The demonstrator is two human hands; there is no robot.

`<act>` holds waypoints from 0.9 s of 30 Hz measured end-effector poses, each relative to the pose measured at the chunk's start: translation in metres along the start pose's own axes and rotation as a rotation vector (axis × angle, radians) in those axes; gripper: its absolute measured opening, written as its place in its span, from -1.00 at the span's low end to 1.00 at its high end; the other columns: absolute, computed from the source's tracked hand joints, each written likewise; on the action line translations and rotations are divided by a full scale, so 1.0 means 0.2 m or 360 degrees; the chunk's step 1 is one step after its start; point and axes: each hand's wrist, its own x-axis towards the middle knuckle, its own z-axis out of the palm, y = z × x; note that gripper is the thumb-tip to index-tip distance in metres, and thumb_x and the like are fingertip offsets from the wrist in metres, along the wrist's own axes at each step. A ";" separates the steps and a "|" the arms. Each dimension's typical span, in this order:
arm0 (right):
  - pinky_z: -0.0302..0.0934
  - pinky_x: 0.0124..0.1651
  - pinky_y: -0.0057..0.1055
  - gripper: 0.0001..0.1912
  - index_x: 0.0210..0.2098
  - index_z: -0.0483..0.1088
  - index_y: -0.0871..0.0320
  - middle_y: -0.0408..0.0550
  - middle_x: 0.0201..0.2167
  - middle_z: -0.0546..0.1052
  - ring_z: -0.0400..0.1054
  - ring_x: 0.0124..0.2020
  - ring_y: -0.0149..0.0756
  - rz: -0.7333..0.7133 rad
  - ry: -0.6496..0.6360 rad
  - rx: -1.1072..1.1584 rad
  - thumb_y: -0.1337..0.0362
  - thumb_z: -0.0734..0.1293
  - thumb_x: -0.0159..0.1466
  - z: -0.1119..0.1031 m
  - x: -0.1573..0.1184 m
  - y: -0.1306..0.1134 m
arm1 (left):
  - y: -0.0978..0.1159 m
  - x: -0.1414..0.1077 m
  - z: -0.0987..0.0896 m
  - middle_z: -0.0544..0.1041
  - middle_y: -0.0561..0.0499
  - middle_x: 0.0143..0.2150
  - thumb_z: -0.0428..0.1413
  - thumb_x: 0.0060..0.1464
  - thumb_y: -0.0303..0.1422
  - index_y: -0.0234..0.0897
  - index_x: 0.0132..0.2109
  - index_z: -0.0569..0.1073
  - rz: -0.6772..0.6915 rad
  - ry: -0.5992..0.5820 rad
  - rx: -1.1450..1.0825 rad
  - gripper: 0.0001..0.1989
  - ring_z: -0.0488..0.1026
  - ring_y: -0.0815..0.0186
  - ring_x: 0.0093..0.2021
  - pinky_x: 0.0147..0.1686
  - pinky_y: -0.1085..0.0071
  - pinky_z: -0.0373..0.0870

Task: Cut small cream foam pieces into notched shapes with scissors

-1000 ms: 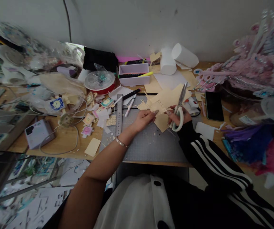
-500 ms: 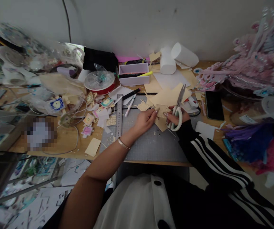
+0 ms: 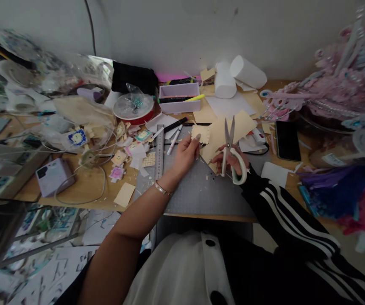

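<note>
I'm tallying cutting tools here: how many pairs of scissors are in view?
1. The white-handled scissors are in the right hand, blades apart, to the right of the beige piece in the left hand. Others may be hidden.

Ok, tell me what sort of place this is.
Probably a craft workspace: a metal ruler lies on a gray gridded mat, the right hand holds open scissors, and a purple box has pens in it.

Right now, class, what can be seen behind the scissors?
Beige card and part of the right hand show behind the open scissors. Whatever the scissors directly cover cannot be seen.
</note>
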 end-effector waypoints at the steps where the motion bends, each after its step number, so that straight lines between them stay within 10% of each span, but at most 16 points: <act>1: 0.31 -0.65 -0.35 -0.24 -0.30 0.22 0.04 -0.16 -0.57 0.55 0.32 -0.67 -0.33 0.0023 -0.0104 -0.0004 -0.35 0.46 -0.24 0.00 -0.01 0.00 | 0.01 0.00 -0.01 0.22 0.18 -0.66 0.08 0.17 0.04 -0.22 -0.49 0.23 0.0030 0.0032 0.0013 -0.52 0.09 0.48 -0.63 -0.57 0.46 0.07; 5: 0.22 -0.73 -0.40 -0.28 -0.34 0.34 0.10 -0.18 -0.69 0.48 0.25 -0.76 -0.36 0.0129 -0.0375 -0.0115 -0.31 0.49 -0.23 0.01 -0.03 0.02 | 0.02 0.00 -0.02 0.21 0.18 -0.65 0.10 0.16 0.02 -0.23 -0.49 0.23 0.0149 0.0011 0.0003 -0.53 0.10 0.48 -0.63 -0.58 0.46 0.08; 27: 0.17 -0.73 -0.48 -0.33 -0.32 0.29 0.14 -0.27 -0.73 0.37 0.22 -0.77 -0.42 0.0116 -0.0398 -0.0206 -0.21 0.53 -0.16 0.01 -0.05 -0.05 | 0.02 -0.02 -0.01 0.22 0.16 -0.63 0.11 0.12 0.07 -0.22 -0.50 0.22 0.0108 -0.0150 -0.0010 -0.51 0.11 0.47 -0.61 -0.55 0.43 0.08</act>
